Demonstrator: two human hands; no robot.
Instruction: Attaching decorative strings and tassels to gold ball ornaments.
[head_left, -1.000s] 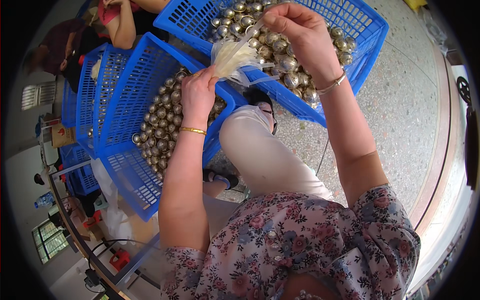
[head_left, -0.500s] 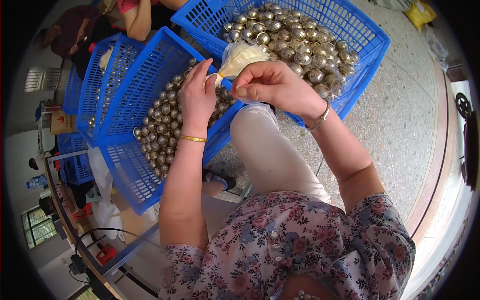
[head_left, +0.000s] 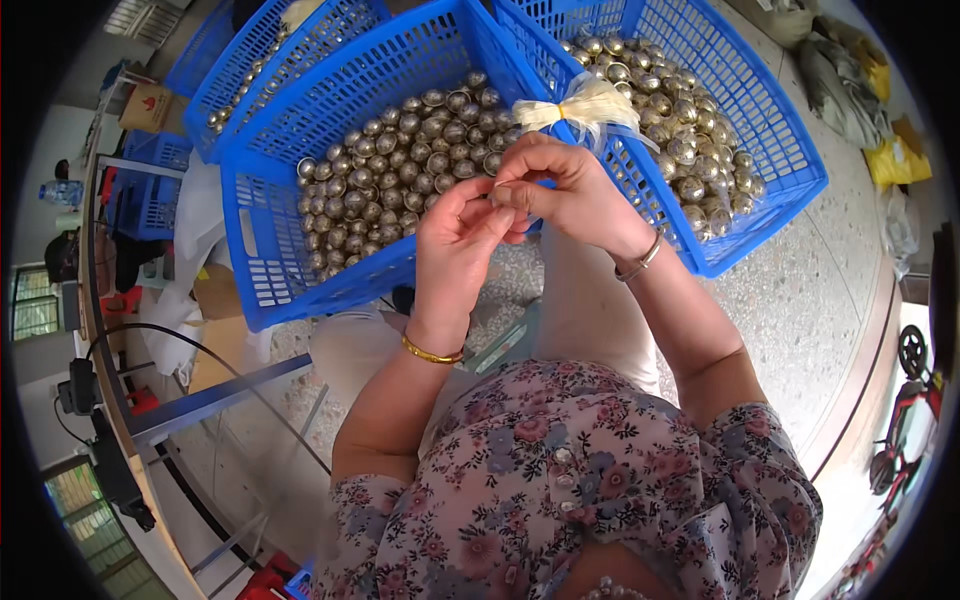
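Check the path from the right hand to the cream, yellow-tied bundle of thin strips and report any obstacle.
Nothing visible stands in the way: the yellow-tied cream strip bundle lies just beyond the right hand, over the rims of two blue latticed plastic baskets.

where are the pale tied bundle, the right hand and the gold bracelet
Pale tied bundle (head_left: 600,104): head view, on its fanned right half
Right hand (head_left: 573,194): head view, on the middle of the hand
Gold bracelet (head_left: 432,355): head view, on the front of its band
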